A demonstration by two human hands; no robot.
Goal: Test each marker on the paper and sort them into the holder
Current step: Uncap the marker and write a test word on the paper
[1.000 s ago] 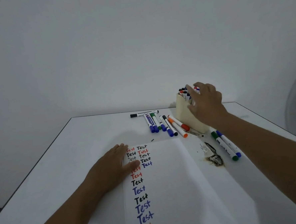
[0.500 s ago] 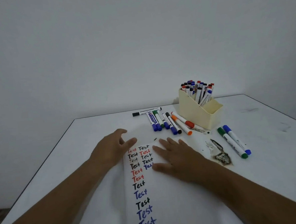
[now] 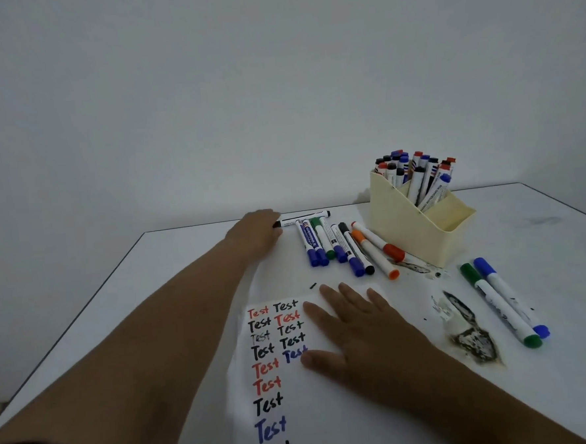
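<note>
A white paper (image 3: 330,408) with rows of "Test" in red, black and blue lies in front of me. My right hand (image 3: 357,334) rests flat on it with straight, spread fingers. My left hand (image 3: 256,231) is stretched to the table's far edge, its fingers curled over the left end of a black marker (image 3: 305,218) that lies flat there. Several loose markers (image 3: 341,246), blue, green, black, orange and red, lie in a row beside it. A cream holder (image 3: 408,228) with several markers standing in its back compartment sits at the right.
A green marker (image 3: 495,305) and a blue marker (image 3: 510,297) lie side by side at the right. A dark burnt-looking stain (image 3: 474,341) with a scrap of white debris marks the table between them and the paper. The table's far edge meets a plain wall.
My left hand left the paper's top corner and reached forward to the black marker at the far edge. My right hand stayed flat on the paper. The view tilted down a little.
</note>
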